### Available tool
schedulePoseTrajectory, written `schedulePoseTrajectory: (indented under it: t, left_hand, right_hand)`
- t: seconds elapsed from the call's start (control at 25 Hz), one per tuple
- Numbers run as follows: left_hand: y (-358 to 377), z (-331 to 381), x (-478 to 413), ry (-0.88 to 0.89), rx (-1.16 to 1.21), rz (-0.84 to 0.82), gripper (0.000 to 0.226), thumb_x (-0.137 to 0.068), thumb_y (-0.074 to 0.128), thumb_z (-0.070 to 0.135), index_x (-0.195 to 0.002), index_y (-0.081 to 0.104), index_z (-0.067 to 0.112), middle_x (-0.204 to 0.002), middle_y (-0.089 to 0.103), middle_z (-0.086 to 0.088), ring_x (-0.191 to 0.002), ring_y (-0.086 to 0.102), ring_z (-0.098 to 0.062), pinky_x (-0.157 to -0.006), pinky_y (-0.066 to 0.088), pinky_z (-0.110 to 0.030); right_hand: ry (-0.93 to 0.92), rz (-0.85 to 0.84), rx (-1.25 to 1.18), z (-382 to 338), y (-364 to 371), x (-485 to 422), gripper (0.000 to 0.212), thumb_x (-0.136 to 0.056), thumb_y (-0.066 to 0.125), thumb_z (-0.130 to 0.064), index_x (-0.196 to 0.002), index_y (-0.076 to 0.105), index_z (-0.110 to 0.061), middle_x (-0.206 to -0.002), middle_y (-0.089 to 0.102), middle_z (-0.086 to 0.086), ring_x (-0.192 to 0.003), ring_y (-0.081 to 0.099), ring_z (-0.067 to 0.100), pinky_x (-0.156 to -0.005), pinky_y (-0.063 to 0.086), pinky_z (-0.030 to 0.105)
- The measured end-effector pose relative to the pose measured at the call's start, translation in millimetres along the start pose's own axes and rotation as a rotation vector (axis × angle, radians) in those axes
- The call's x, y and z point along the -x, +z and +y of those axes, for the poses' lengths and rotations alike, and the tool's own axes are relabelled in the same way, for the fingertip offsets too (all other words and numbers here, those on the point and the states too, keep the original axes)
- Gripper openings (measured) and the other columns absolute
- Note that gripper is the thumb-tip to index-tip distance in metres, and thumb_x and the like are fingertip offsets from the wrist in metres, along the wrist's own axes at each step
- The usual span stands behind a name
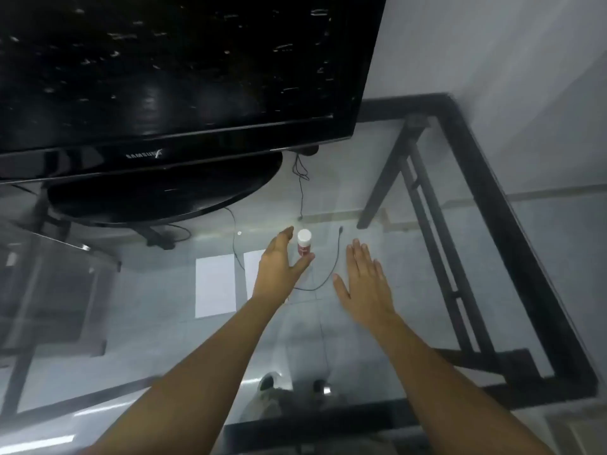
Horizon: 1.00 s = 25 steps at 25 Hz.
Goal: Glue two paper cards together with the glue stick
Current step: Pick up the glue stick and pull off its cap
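Your right hand [363,284] lies flat on the glass table [410,257], fingers spread. Your left hand [279,267] cups open around the upright glue stick [304,243], thumb under it. Two cards [215,285] lie left, monitor [164,77] beyond.

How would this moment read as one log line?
stage: reaching | left hand: open around glue stick | right hand: flat, open | cards: apart on table
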<state>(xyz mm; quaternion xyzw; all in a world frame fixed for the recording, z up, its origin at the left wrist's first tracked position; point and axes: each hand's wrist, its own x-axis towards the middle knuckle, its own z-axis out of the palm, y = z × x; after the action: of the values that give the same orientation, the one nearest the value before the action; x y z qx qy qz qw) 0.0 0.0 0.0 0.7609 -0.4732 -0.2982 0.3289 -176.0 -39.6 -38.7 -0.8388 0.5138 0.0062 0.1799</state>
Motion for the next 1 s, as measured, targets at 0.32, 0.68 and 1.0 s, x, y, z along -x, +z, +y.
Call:
schedulePoseTrajectory:
  t: [0.32,0.68,1.0]
  left_hand:
    - [2.7,4.3,-13.5,0.022,0.114,0.028,0.021,-0.086,0.062,0.026,-0.097,0.054,0.010,-0.087,0.059,0.000,-0.080,0.057,-0.017,-0.069,0.045,-0.025]
    - [-22.3,16.6,-5.0,0.062,0.180,-0.054,0.028,-0.093,0.049,0.034,-0.119,0.044,0.025,-0.093,0.052,0.014,-0.075,0.051,0.006,-0.060,0.042,-0.008]
    - [-32.9,20.5,-0.9,0.215,0.055,-0.025,0.036,-0.088,0.057,0.036,-0.119,0.052,0.017,-0.101,0.054,0.010,-0.088,0.050,0.010,-0.072,0.036,0.001]
  right_hand:
    - [0.003,0.036,0.043,2.5,2.8,-1.1,0.067,-0.092,0.017,-0.050,-0.146,0.001,-0.013,-0.157,-0.001,0.003,-0.141,-0.008,0.014,-0.113,-0.005,0.033]
    - [0.251,0.142,-0.898,-28.8,-68.9,-24.4,0.041,-0.089,0.045,-0.050,-0.121,0.055,-0.027,-0.123,0.058,-0.006,-0.105,0.057,0.005,-0.081,0.039,0.011]
    - [0.155,0.086,-1.134,-56.4,-99.3,-38.4,0.011,-0.083,0.065,-0.030,-0.088,0.062,-0.039,-0.097,0.066,-0.009,-0.095,0.063,0.011,-0.085,0.048,0.026]
